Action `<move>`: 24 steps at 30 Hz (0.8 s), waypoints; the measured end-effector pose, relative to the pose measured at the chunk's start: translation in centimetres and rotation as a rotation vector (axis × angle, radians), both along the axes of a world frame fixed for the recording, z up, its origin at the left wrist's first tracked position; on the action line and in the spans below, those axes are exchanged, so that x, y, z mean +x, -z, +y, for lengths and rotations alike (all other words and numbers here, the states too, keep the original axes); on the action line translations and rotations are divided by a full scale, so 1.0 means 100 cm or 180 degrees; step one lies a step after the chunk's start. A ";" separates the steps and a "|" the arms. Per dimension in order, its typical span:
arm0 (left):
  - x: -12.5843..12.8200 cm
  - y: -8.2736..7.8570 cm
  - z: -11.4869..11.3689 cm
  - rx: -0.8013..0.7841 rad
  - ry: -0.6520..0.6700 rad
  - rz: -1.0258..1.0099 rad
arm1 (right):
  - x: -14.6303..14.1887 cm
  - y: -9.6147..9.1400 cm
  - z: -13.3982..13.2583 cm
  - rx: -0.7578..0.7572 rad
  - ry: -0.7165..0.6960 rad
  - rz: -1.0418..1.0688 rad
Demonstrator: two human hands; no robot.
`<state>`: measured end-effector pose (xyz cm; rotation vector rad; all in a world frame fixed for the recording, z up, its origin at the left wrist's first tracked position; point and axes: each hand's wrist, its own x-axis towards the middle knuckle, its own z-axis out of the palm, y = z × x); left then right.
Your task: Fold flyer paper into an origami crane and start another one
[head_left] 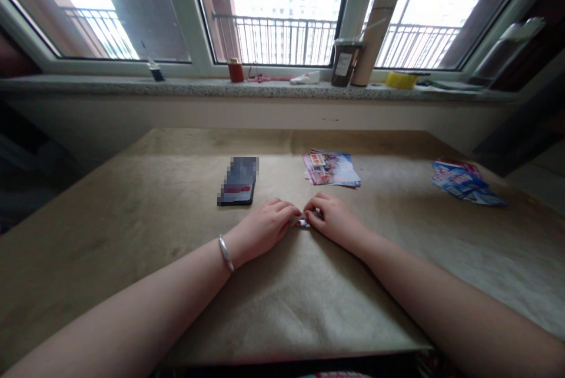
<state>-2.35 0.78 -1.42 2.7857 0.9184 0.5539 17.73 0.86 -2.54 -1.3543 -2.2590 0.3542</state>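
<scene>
My left hand (pixel 263 226) and my right hand (pixel 334 218) rest on the brown paper-covered table (pixel 132 219), fingertips meeting at the middle. Both are curled closed around a small folded piece of coloured paper (pixel 302 222), of which only a sliver shows between the fingers. A silver bangle (pixel 226 253) circles my left wrist. A dark phone (pixel 239 181) lies just beyond my left hand. A stack of printed colour sheets (pixel 331 168) lies just beyond my right hand.
More printed sheets (pixel 467 182) lie at the table's far right. On the stone windowsill (pixel 132 87) stand a red cup (pixel 235 70), a dark jar (pixel 344 62), a cardboard tube (pixel 373 36) and a yellow tape roll (pixel 401 79). Windows with railings are behind.
</scene>
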 end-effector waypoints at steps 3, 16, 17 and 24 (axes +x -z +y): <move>0.000 -0.001 0.000 0.0040 0.0023 -0.0069 | 0.001 0.001 0.002 -0.0025 0.0015 0.0037; -0.001 -0.001 0.002 -0.0030 0.0053 -0.0034 | 0.004 -0.013 -0.013 0.0233 0.0244 -0.0741; -0.001 -0.001 0.002 -0.0045 0.0017 -0.0027 | 0.005 -0.014 -0.013 0.0215 0.0240 -0.0729; 0.000 0.004 0.002 -0.0045 -0.0150 -0.0171 | 0.006 -0.010 -0.011 0.0231 0.0119 -0.0521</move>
